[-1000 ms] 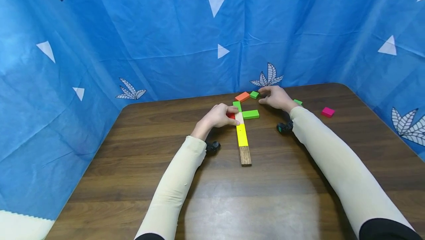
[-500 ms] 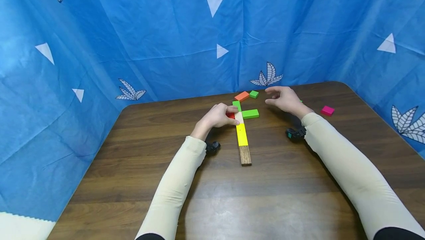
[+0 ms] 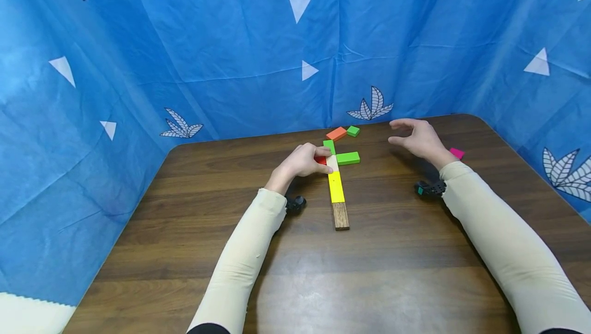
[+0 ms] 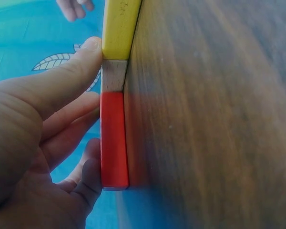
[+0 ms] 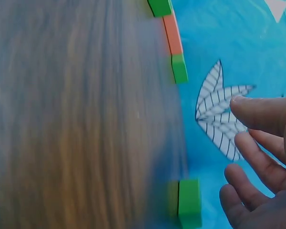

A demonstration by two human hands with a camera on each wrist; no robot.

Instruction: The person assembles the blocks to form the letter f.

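In the head view, my left hand (image 3: pixel 302 161) rests over a cross-shaped row of flat wooden blocks. Its thumb touches near the joint of the yellow block (image 3: pixel 336 187) and the pale wooden block (image 3: pixel 332 163), as the left wrist view also shows. The other fingers lie along the red block (image 4: pixel 113 138). One green block (image 3: pixel 348 158) points right from the row, another green block (image 3: pixel 329 146) tops it, and a brown block (image 3: pixel 341 216) ends it nearest me. My right hand (image 3: pixel 419 139), fingers loosely spread, hovers over the table and holds nothing.
An orange block (image 3: pixel 336 134) and a small green block (image 3: pixel 353 131) lie at the table's far edge. A pink block (image 3: pixel 456 153) shows behind my right wrist. In the right wrist view, another green block (image 5: pixel 189 202) stands below the fingers. Blue curtain (image 3: pixel 258 67) hangs behind the table.
My right hand has moved right, away from the small green block, and now partly covers the pink block. My left hand and the row of blocks have stayed put.
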